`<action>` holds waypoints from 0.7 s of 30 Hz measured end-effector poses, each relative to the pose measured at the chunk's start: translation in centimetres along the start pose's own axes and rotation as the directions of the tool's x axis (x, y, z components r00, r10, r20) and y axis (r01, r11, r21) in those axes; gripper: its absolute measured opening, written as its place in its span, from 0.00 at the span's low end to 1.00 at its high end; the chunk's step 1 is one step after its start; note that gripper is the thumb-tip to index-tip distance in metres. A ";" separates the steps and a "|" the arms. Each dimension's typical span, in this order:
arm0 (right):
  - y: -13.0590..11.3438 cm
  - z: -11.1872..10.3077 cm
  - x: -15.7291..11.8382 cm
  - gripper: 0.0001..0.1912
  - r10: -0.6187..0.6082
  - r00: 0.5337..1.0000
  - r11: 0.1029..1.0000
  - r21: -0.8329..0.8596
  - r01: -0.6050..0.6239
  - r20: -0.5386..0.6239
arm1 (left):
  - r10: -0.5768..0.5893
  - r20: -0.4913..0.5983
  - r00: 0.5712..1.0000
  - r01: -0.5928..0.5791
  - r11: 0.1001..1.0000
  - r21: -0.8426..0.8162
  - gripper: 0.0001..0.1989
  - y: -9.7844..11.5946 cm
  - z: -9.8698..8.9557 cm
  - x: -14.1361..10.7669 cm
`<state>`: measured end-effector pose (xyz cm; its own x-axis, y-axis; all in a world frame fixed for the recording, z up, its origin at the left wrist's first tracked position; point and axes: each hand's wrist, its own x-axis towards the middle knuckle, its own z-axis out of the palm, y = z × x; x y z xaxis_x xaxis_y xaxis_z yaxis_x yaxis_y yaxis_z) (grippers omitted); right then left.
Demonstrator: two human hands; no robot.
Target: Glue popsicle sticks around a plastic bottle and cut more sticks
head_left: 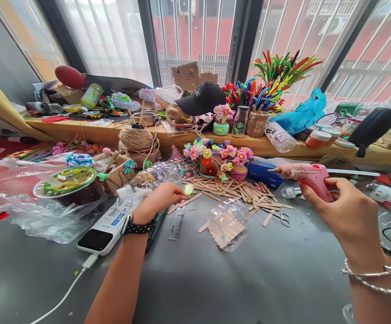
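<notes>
The right hand [349,211] is wrapped around the handle of a pink plastic glue gun [317,176], fingers closed on the grip, holding it raised above the dark grey tabletop [195,283] with the nozzle pointing left; a translucent white glue stick [354,172] juts from its back end, and silver bracelets [374,276] circle that wrist. The left hand [163,198], with a black band with white dots [139,227] at its wrist, reaches forward, its fingers bent and close together, the tips just beside a small pale yellow-green piece [189,188]; whether they touch or grip it I cannot tell. Between the hands, a loose heap of flat light-brown wooden sticks [254,194] spreads in front of small multicoloured craft flowers [209,152] and a blue box [265,173]. Nearer the person lies a crinkled clear plastic packet [220,208] with more sticks in it, a pair of small silver scissors [285,219] to its right and a short transparent ruler [176,223] to its left. Below the left wrist rests a white rectangular device with a dark screen [109,233], a white cable [65,294] plugged into its near end
</notes>
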<state>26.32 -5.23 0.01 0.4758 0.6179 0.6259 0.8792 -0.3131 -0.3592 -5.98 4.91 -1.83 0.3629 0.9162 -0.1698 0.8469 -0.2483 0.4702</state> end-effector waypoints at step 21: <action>0.0 0.0 0.0 0.23 -0.010 1.000 1.000 0.014 0.010 0.025 | 0.081 0.017 0.997 -0.083 0.986 0.145 0.08 -0.4 1.1 0.9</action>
<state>26.30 -5.19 0.04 0.4659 0.6392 0.6118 0.8834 -0.2966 -0.3628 -5.61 5.48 -3.16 0.4367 0.8877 -0.1455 0.8613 -0.3659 0.3525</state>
